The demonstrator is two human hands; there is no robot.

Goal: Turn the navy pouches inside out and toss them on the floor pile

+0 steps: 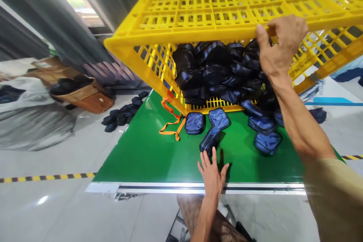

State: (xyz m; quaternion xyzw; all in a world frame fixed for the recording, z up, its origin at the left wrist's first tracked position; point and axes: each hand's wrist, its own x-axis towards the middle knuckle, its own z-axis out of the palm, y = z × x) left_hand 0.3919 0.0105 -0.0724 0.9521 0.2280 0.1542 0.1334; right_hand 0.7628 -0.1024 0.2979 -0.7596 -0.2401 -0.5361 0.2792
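A large yellow plastic crate (pixel 181 32) lies tipped on its side on a green tabletop (pixel 136 140), its opening toward me. Dark blue zippered pouches (pixel 218 72) are heaped inside it. Over the crate's upper rim my right hand (pixel 280 45) is closed, fingers on top and thumb at the edge. My left hand (pixel 212 176) is spread near the front edge, fingertips at a pouch (pixel 210 140) standing on its side. Behind that one lies another pouch (pixel 219 118), with one more pouch (pixel 194 123) to its left. Several others, including a pouch (pixel 268 143), have spilled out below my right forearm.
An orange strap (pixel 170 132) hangs from the crate's left corner onto the table. On the floor at left are a pile of dark pouches (pixel 121 117), a cardboard box (pixel 85 94) and a grey-white sack (pixel 34 121). A metal rail (pixel 155 188) edges the table.
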